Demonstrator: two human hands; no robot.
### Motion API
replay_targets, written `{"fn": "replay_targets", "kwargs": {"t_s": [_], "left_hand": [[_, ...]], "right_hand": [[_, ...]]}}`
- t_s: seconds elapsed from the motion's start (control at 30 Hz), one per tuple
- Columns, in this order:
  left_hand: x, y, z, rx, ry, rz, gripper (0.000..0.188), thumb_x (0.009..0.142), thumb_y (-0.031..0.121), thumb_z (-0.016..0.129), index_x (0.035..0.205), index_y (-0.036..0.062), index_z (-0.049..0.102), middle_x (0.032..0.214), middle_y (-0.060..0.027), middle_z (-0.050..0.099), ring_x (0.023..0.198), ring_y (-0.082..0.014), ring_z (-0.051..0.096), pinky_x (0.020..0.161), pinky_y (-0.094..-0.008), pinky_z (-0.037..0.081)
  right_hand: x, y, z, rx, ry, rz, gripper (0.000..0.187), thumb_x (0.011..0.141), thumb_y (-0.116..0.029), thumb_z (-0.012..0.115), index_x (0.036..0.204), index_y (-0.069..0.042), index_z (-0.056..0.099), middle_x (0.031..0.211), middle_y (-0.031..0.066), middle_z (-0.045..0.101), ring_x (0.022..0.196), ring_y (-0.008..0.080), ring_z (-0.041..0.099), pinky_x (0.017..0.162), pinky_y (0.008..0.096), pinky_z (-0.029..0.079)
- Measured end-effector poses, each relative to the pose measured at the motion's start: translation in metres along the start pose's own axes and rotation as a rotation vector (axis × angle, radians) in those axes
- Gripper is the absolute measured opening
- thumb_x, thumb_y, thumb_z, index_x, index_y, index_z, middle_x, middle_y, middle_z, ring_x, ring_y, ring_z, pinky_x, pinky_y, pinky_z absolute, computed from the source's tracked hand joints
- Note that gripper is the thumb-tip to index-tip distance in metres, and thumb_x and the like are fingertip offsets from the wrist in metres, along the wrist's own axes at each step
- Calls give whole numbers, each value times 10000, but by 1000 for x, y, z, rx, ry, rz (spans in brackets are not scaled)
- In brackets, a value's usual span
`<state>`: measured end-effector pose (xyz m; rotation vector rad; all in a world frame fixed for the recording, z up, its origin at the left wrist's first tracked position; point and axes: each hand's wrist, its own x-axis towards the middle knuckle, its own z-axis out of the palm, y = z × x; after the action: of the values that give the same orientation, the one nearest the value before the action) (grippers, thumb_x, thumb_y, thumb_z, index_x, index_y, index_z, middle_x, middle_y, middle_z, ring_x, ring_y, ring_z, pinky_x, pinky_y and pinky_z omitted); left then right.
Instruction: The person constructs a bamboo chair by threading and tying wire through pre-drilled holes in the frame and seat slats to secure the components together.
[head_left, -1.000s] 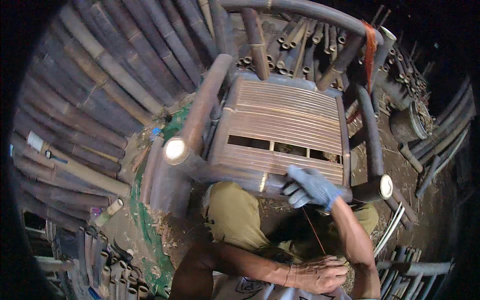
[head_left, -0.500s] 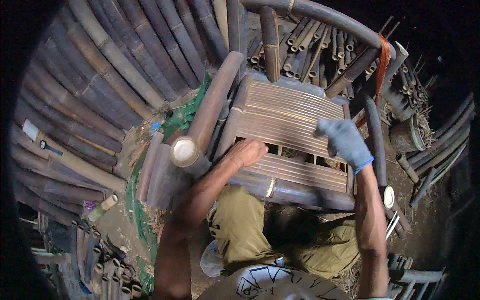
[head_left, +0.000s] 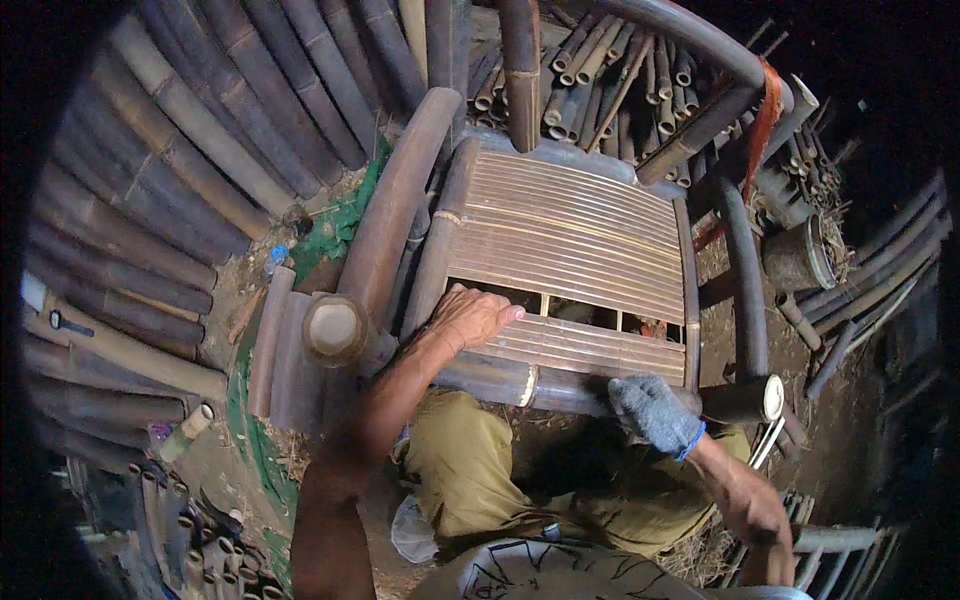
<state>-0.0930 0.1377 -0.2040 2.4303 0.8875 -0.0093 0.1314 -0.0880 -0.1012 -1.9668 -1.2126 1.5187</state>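
A dark bamboo chair stands before me, its seat made of thin pale bamboo slats. A long gap runs across the seat, splitting the wide rear panel from a narrow band of front slats. My bare left hand is curled over the left end of this front band, its fingers at the gap's edge and partly hidden. At the right part of the front rail is my right hand in a grey knitted glove with a blue cuff. Its fingers are bent together; whatever they hold is hidden.
Large dark bamboo poles lie side by side at the left. Cut bamboo pieces are stacked behind the chair. An orange strap hangs from the chair's frame. At the right stands a bucket; green netting lies at the left.
My gloved right hand has come down toward me, from above the seat's right side to the front rail. My left hand stays by the gap. The whole view has shifted slightly.
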Motion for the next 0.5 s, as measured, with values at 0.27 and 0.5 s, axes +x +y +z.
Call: {"fn": "replay_targets", "kwargs": {"t_s": [0.27, 0.5], "left_hand": [[2, 14, -6, 9, 81, 36, 299, 967, 315, 575, 1040, 58, 710, 1077, -162, 692, 1083, -363, 615, 1000, -472, 438], [54, 163, 22, 46, 57, 666, 413, 859, 123, 670, 1266, 87, 610, 1224, -100, 588, 1186, -307, 537, 1023, -428, 461]], "right_hand": [[-6, 33, 43, 127, 206, -187, 377, 1037, -344, 508, 899, -12, 621, 807, 87, 611, 738, 205, 565, 708, 343, 487], [-104, 159, 117, 1072, 282, 162, 476, 989, -308, 614, 1321, 31, 577, 1266, 168, 639, 1173, 246, 590, 1041, 339, 449]]}}
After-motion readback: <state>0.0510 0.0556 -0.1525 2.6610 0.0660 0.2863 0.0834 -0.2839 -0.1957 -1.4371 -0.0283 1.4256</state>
